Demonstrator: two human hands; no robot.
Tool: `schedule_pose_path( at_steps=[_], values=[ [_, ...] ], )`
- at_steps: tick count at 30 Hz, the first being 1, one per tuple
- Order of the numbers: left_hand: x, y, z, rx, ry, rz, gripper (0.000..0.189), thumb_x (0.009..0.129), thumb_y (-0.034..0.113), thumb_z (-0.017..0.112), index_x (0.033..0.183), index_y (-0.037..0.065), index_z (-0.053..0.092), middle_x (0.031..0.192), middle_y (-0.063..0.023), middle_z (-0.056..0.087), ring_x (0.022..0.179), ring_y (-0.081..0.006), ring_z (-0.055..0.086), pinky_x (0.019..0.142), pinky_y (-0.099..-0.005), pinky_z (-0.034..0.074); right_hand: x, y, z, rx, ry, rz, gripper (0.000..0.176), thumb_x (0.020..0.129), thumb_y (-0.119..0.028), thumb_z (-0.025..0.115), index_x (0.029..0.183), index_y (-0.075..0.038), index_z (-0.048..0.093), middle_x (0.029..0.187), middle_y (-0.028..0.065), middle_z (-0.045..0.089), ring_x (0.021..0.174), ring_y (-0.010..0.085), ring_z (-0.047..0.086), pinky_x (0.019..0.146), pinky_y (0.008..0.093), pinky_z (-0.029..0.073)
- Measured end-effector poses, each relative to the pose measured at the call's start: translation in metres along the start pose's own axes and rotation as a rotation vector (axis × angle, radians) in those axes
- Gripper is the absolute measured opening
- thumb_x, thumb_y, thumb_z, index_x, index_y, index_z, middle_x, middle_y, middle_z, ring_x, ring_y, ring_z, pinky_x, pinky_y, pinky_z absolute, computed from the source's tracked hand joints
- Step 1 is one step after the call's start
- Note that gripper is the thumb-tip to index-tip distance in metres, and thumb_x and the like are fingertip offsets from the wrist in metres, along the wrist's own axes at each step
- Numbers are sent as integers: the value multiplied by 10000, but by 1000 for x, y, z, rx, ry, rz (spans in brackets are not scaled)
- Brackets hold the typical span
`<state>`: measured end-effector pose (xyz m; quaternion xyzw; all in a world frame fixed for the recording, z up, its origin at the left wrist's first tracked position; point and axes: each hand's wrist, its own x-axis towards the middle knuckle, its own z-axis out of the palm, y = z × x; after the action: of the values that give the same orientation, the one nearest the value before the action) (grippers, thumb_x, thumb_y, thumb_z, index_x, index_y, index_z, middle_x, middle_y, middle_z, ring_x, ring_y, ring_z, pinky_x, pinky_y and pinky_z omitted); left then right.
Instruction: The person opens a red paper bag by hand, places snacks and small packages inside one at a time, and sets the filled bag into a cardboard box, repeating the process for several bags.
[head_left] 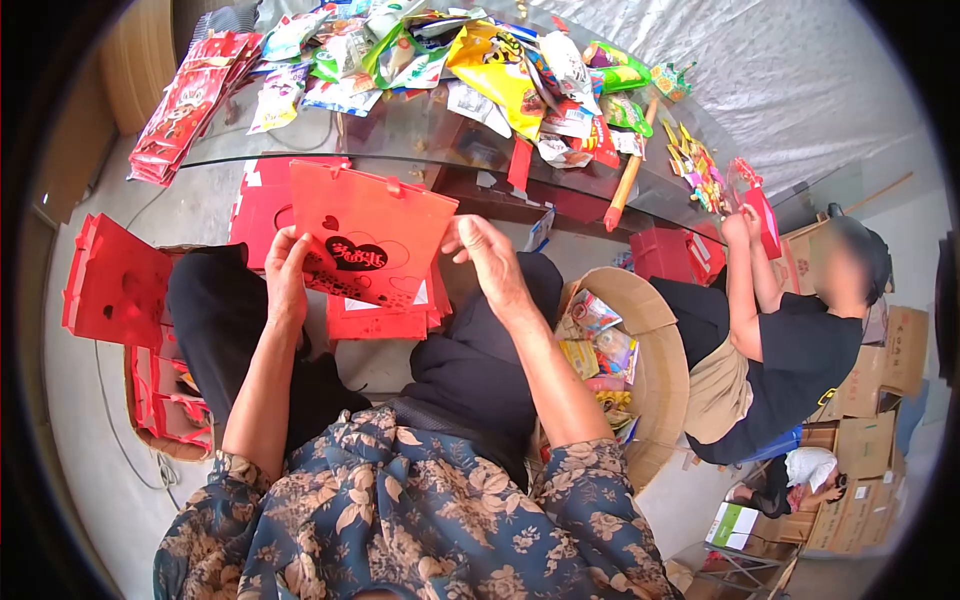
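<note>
As left hand (289, 272) holds bag (400, 200), heart (342, 264) bears characters (357, 252)

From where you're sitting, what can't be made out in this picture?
Head view:
- Inside of the red gift bag: hidden by its printed front.
- Right hand: too fine to tell whether its fingertips touch the bag.
- Round cardboard box: upper packets hide anything beneath.
- Yellow snack packet on the table: fine print too small.
- Distant person in white: too small to tell what they handle.
</note>
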<state>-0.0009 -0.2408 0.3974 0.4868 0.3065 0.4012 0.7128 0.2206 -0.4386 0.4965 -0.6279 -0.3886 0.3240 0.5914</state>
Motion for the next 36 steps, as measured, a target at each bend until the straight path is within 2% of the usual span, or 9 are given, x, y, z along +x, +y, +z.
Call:
schedule_pose_path(
  at_steps=[6,8,10,15,19,24,29,32,36],
  values=[
    [-12,11,23,-27,-21,90,40,993,118,597,1028,100,602,846,27,656,730,-70,629,637,-211,478,-1,-30,11,-191,9,6,263,970,-222,680,1077,18,673,920,2,662,899,59,575,818,256,481],
    [-6,0,17,-16,-41,154,43,993,88,587,1036,88,593,844,26,649,694,-84,634,631,-221,489,-3,-36,17,-159,-13,-25,289,953,-226,703,1107,18,673,956,0,671,913,64,585,834,258,485],
    [-8,2,19,-95,-33,127,121,961,94,633,1079,93,604,903,47,619,832,-53,592,774,-226,455,-6,-44,23,-2,-52,14,346,972,-286,685,1154,9,678,1034,-5,657,968,73,568,880,260,459],
    [-10,12,23,-105,-54,40,54,966,75,569,1018,90,562,878,26,633,736,-66,615,690,-234,488,-6,-47,24,59,-72,35,399,1003,-376,629,1154,-11,686,1058,-9,655,992,64,553,916,252,424],
    [-8,8,21,-91,-96,54,53,970,72,538,1020,64,557,867,-20,668,732,-93,643,674,-256,509,-9,-51,28,147,-70,116,283,988,-264,661,1125,-17,689,1035,3,674,966,77,587,903,250,445],
    [-9,11,24,-1,-77,54,65,912,24,534,968,22,567,847,12,618,781,-51,571,719,-230,459,-14,-43,18,103,-156,232,202,943,-137,707,1094,-7,682,1013,21,694,943,89,624,905,250,474],
    [-13,12,28,84,-90,34,73,895,51,561,962,22,568,846,17,602,781,-45,549,716,-223,450,-15,-33,15,-8,-91,181,178,941,-91,692,1093,1,675,1039,29,705,947,88,639,890,259,495],
    [-13,13,33,168,-124,83,82,883,60,572,959,29,572,837,29,589,795,-33,539,714,-215,443,-17,-28,16,-203,-55,196,203,920,-48,691,1114,6,661,1048,61,720,952,88,656,861,261,507],
    [2,45,42,584,-102,578,295,916,103,604,1190,-3,580,1134,-109,643,1111,-206,620,977,-344,473,-25,-59,30,-562,68,123,318,851,7,703,1162,-5,639,1012,136,725,926,172,700,823,300,529]
  ],
)
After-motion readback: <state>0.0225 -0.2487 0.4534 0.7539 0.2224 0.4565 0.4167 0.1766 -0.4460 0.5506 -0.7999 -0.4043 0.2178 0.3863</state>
